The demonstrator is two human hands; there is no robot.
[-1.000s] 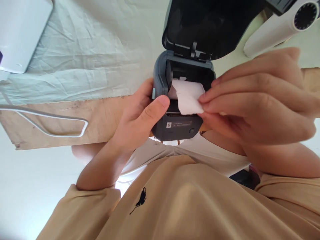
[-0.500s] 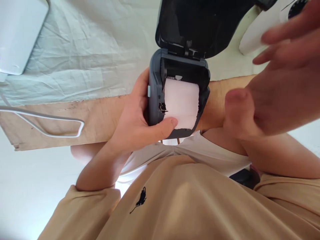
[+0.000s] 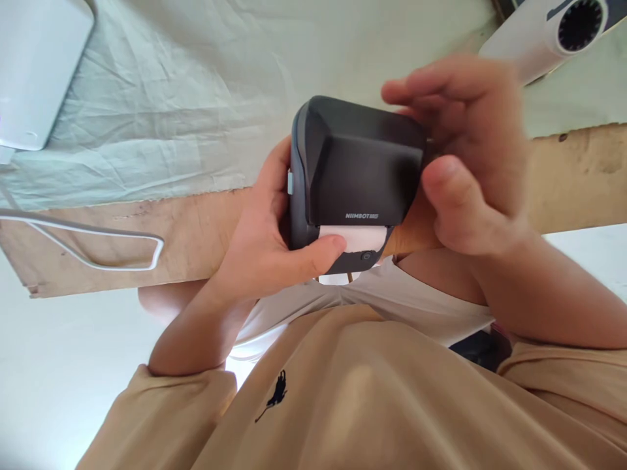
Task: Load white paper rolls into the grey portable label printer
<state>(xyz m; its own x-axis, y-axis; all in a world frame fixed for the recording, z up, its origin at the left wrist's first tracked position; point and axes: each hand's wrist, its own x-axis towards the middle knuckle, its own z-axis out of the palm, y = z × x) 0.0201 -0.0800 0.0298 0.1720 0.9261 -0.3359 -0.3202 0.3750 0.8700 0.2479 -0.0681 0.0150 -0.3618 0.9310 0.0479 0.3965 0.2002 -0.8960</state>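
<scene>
My left hand (image 3: 274, 228) grips a dark label printer (image 3: 365, 173) by its left side, thumb pressed on the white paper (image 3: 365, 237) that sticks out at the near end. The printer's black lid is down over its body, with "NIIMBOT" lettered along the lid's near edge and a round power button just below the paper. Close by the printer's right side is my right hand (image 3: 475, 156), somewhat blurred, its fingers apart and holding nothing. Whether its fingertips touch the lid's edge I cannot make out.
Pale green cloth (image 3: 196, 98) covers most of the table, whose bare wooden edge (image 3: 196, 238) runs along the front. A white cable (image 3: 98, 261) loops over that edge at left. At far left lies a white device (image 3: 42, 72); a white object with a black dial (image 3: 529, 39) lies upper right.
The printer's lid has swung down from open to closed, covering the paper roll. My right hand has moved left to the printer's side. The left hand keeps its hold.
</scene>
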